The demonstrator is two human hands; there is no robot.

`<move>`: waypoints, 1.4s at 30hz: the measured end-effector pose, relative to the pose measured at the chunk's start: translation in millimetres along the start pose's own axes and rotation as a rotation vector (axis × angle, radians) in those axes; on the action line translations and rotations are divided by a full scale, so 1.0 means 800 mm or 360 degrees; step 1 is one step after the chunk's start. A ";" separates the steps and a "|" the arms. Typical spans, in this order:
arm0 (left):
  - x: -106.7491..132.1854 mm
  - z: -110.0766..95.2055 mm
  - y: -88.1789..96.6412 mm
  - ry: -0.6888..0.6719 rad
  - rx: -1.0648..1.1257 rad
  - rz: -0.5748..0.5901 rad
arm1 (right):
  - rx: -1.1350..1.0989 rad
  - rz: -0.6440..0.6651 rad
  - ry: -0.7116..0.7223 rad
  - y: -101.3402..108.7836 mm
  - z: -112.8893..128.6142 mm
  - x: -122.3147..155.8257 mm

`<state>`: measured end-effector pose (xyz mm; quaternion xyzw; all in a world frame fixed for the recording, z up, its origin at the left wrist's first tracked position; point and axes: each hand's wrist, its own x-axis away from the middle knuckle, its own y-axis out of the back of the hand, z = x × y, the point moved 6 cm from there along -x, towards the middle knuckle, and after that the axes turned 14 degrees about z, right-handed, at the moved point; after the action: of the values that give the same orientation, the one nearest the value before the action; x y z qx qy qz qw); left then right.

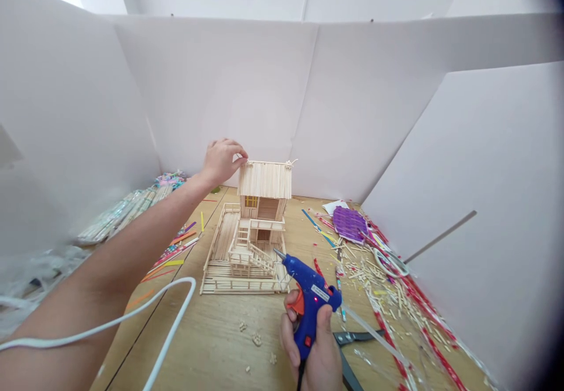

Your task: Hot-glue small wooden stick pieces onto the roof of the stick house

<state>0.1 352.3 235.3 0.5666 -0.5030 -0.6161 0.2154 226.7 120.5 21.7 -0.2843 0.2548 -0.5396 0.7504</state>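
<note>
A small two-storey house built of thin wooden sticks point(255, 226) stands on the wooden table, with a fenced deck and stairs at its front. My left hand point(222, 160) reaches over to the left end of the roof ridge, its fingers pinched there on the roof's edge. Near the table's front, my right hand point(315, 350) grips the handle of a blue hot glue gun point(308, 294). Its nozzle points up-left toward the house's stairs. A clear glue stick point(374, 335) sticks out of the gun's back to the right.
A white cable point(167, 314) loops across the left front. Bundles of sticks point(127, 211) and coloured strips lie at left. At right are a purple mesh piece point(349, 223), scattered stick offcuts point(379, 279), red strips and pliers point(352, 338). White boards wall the table.
</note>
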 end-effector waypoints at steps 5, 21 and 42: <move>-0.001 -0.007 -0.010 -0.0032 -0.0039 0.0051 | -0.0026 -0.0034 0.0045 0.002 -0.003 0.002; 0.026 -0.012 0.022 -0.0056 0.0060 -0.0334 | 0.0009 0.0185 0.0069 -0.008 0.006 0.011; 0.441 -0.036 -0.044 0.0883 0.1343 -0.0508 | 0.0091 0.0107 0.0282 -0.042 0.074 0.195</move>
<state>-56.5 60.7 39.4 0.8153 -0.5388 -0.2120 -0.0028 289.8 -28.1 75.6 -0.2051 0.3140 -0.5441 0.7506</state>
